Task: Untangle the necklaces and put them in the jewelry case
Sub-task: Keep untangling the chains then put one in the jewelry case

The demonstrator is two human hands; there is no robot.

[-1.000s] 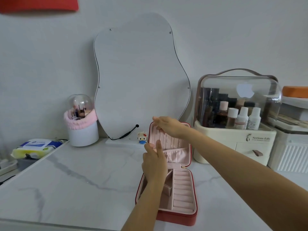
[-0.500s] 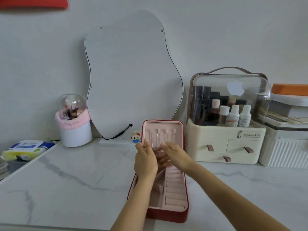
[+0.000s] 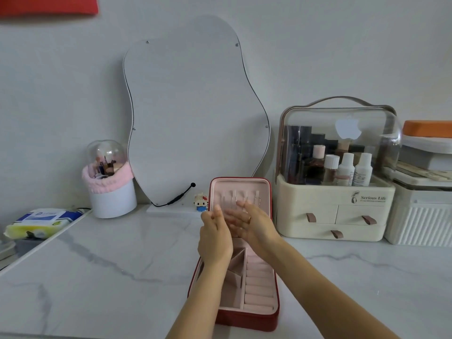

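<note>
- Left hand: raised before the upright lid of the jewelry case; back of hand faces the camera, fingers extended upward and close together. No object visibly held.
- Right hand: just right of the left hand, fingers stretched leftward toward it, motion-blurred. Whether anything lies between the two hands cannot be told.
- Both hands cover the lower half of the lid and the hinge area.
- Necklaces: thin chains hang on the pink lining inside the lid, below a row of small hooks; count unclear, lower ends hidden behind the hands.
- Case: red outside, pink inside, open on the white marble worktop; base holds ring rolls on the right and divided compartments on the left.
- Behind the case: wavy-edged mirror against the wall, small block figure at its foot.
- Right: cream cosmetics organiser with clear dome, bottles inside.
- Left: white brush holder with pink band; wipes pack at the far-left edge.
</note>
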